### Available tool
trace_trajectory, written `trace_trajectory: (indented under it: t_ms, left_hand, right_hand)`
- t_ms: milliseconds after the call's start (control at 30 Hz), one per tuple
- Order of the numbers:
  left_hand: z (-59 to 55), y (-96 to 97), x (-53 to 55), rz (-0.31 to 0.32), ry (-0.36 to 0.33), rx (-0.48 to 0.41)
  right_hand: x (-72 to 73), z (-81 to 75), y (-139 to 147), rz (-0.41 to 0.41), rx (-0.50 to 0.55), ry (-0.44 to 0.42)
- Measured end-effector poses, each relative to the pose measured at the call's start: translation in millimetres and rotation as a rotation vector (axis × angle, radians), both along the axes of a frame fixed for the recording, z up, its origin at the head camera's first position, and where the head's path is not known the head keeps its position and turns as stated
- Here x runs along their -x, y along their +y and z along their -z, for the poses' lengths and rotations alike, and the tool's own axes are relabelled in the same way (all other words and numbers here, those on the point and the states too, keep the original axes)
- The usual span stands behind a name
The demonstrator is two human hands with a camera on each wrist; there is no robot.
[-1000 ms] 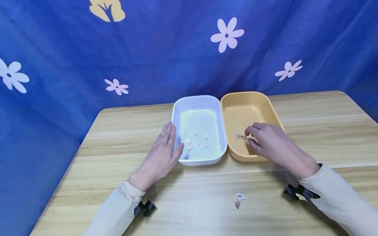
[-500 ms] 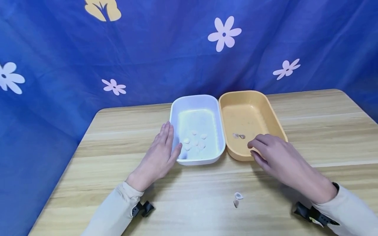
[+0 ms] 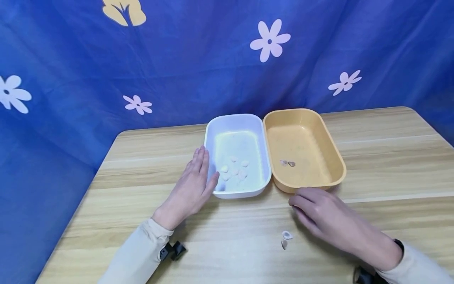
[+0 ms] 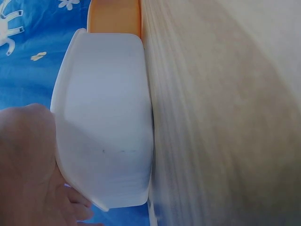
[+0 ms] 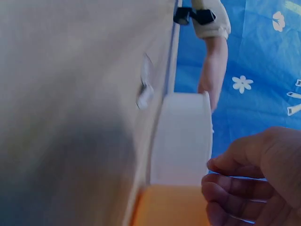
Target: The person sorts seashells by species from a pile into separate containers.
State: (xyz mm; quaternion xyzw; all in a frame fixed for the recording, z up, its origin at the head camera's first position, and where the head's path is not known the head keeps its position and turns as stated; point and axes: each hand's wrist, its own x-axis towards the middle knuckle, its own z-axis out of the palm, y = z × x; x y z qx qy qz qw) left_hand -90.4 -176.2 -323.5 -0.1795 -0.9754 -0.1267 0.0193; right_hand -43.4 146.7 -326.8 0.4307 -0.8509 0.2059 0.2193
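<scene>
My left hand point(image 3: 189, 187) rests against the left rim of a white plastic tray point(image 3: 237, 195), its fingers straight and the thumb at the near corner. Several pale seashells point(image 3: 225, 169) lie inside that tray. My right hand point(image 3: 326, 219) hovers just in front of a yellow-orange tray point(image 3: 303, 138), fingers loosely curled, with nothing showing in its grasp. In the right wrist view, a gap shows between its thumb and fingers point(image 5: 235, 186). Two small brownish shells point(image 3: 291, 164) are side by side in the orange tray. On the table, left of the right hand, lie a white-rimmed shell point(image 3: 287, 235) and a brown shell point(image 3: 284, 244).
Both trays stand side by side on a wood-grain table point(image 3: 234, 236), near its far edge. Behind it hangs a blue cloth point(image 3: 198, 59) with printed flowers. Small black cameras point(image 3: 173, 251) are strapped at the wrists.
My right hand has left the shells in the orange tray, backed out over its near rim and come closer to the shells on the table. The left hand has stayed at the white tray.
</scene>
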Motion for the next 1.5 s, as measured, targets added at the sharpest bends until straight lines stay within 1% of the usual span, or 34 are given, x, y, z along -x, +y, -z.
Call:
trace_trajectory:
  t_ms: [100, 200, 333, 467, 900, 1200, 1300, 1500]
  left_hand:
    - [0.2, 0.7, 0.0, 0.002, 0.002, 0.000]
    - [0.1, 1.6, 0.2, 0.004, 0.004, 0.001]
    - [-0.4, 2.9, 0.7, 0.005, 0.004, 0.002]
    - [-0.5, 3.8, 1.5, 0.007, 0.005, 0.004]
    - [-1.2, 3.8, 0.9, 0.003, -0.008, 0.014]
    - [-0.1, 0.8, 1.5, -0.002, -0.010, -0.003]
    - [0.2, 0.0, 0.9, -0.006, -0.014, -0.010]
    - [0.3, 0.2, 0.7, -0.009, -0.026, -0.016]
  right_hand:
    - [-5.4, 5.3, -2, -0.008, -0.052, -0.047]
    - [-9.5, 10.6, -4, -0.039, -0.073, -0.077]
    - [-14.2, 15.5, -6, -0.079, -0.066, -0.100]
    - [-17.8, 17.4, -8, -0.102, -0.062, -0.130]
    - [-21.6, 19.3, -9, -0.114, -0.114, -0.122]
    - [-23.5, 20.5, -8, -0.098, -0.227, -0.136]
    - [-24.2, 21.0, -7, -0.100, -0.232, -0.136]
    - [-24.5, 20.8, -6, -0.130, -0.241, -0.139]
